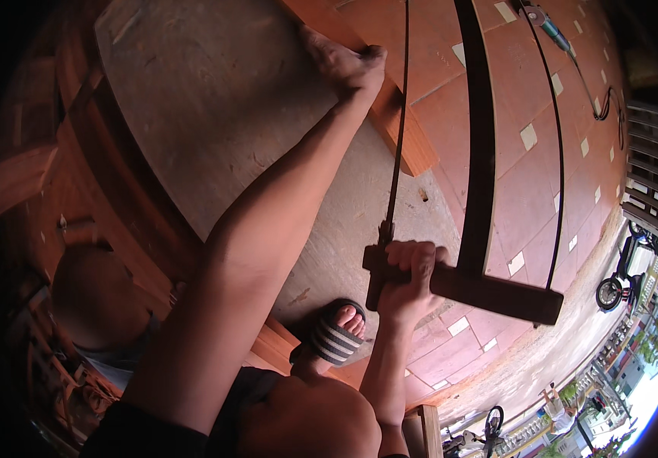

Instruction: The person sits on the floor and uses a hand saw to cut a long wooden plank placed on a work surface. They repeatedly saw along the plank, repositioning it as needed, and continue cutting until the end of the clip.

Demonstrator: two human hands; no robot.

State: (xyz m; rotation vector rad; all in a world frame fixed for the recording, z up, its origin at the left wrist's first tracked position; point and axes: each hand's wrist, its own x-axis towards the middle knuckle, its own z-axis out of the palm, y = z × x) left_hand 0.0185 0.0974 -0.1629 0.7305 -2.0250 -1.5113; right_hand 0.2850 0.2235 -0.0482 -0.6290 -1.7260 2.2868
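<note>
Here my right grip (411, 269) is closed around the end bar of a wooden frame saw (475, 229), fingers wrapped over the dark cross-piece where the thin blade (397, 130) meets it. The blade runs up and away from my fist, crossing the edge of the board (214, 114) and the strip of wood (390, 114) lying along that edge. The saw's middle strut rises to the right of my fist, and its tensioning cord lies further right again, so the whole frame stands out over the tiled floor (527, 175) beyond the board.

My left grip (344, 65) is at the far end of the board, well apart from the right one, pressed down on the strip with the fingers curled over its rim, left of the blade.

My sandalled foot (338, 332) rests on the near edge of the board, just below and left of my right fist. A power tool (554, 30) with a cable lies far off on the floor.
</note>
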